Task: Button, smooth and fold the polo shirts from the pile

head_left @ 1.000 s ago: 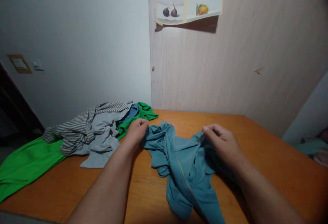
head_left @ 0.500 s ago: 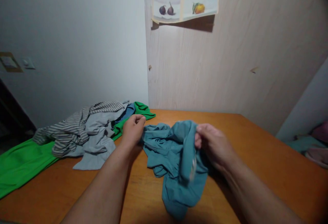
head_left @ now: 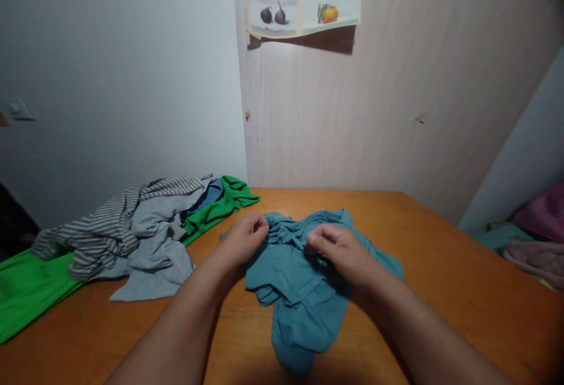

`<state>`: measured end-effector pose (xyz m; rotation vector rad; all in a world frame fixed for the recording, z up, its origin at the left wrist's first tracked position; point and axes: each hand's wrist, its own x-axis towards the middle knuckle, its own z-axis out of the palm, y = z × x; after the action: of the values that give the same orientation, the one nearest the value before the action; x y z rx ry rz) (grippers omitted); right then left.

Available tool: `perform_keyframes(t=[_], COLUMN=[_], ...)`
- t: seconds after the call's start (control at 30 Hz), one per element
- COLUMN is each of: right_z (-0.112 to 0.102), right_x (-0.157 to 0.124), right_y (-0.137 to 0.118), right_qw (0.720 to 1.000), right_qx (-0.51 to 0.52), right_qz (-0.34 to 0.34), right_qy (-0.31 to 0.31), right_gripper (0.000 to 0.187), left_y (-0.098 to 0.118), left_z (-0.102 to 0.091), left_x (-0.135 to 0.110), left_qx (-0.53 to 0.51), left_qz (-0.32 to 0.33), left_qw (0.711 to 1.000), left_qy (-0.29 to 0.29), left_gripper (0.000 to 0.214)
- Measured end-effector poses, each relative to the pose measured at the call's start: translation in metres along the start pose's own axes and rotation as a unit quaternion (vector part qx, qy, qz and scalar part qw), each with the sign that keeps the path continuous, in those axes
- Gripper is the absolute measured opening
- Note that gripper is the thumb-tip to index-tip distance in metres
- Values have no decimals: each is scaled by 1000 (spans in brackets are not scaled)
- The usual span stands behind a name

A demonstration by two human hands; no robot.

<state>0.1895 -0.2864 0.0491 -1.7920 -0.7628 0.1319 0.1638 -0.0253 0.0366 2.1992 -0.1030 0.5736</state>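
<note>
A crumpled teal shirt (head_left: 304, 297) lies on the orange-brown table, its fabric bunched along the far edge, where small buttons show. My left hand (head_left: 249, 238) is closed in a pinch on the shirt's upper left part. Over the gathered middle, my right hand (head_left: 339, 250) has its thumb and fingers pressed together at the cloth. The exact fold between the right fingertips is hidden. One part of the shirt spreads out to the right beneath my right wrist, and another hangs down toward the near side.
Left of my arm lies a heap with a striped garment (head_left: 110, 226), a grey garment (head_left: 154, 255) and bright green cloth (head_left: 35, 279). Walls stand behind the table (head_left: 440, 279). A fruit picture (head_left: 304, 9) hangs above. Pink fabric (head_left: 541, 214) sits off to the right.
My right hand has moved left and lower, and the shirt edge it held up now lies spread to the right. The view has shifted slightly right.
</note>
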Motion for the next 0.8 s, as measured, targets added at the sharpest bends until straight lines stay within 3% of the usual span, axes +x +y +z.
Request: perform_keyframes(t=[0.07, 0.17, 0.27, 0.37, 0.47, 0.53, 0.63, 0.7, 0.73, 0.8], right_z=[14, 27, 30, 27, 28, 32, 41, 41, 39, 27], right_x=[-6, -13, -15, -17, -22, -26, -32, -33, -32, -28], right_y=[1, 1, -1, -4, -8, -13, -22, -28, -30, -30], right_qw=[986, 946, 931, 938, 913, 873, 813, 797, 803, 850], right_qx=[-120, -269, -309, -235, -119, -56, 37, 112, 152, 215], right_qz=[-36, -81, -80, -69, -8, 33, 48, 70, 88, 118], right_qy=[-105, -165, -175, -246, -391, -484, -580, -589, -570, -466], right_gripper=[42, 55, 24, 16, 14, 17, 17, 14, 15, 29], left_y=[-3, -3, 0, 2, 5, 5, 5, 7, 8, 12], left_z=[6, 7, 1, -7, -12, -11, -9, -8, -8, -10], left_x=[-4, -7, -5, -1, 1, 0, -3, -5, -5, -5], left_qx=[49, 104, 127, 119, 87, 76, 107, 143, 158, 172], left_qz=[20, 37, 35, 37, 39, 29, 2, -11, -16, -26], left_qw=[996, 982, 980, 991, 995, 997, 993, 983, 978, 975], left_qy=[-78, -155, -148, -53, 17, 17, -54, -116, -133, -140], left_gripper=[13, 16, 16, 16, 16, 15, 21, 28, 31, 36])
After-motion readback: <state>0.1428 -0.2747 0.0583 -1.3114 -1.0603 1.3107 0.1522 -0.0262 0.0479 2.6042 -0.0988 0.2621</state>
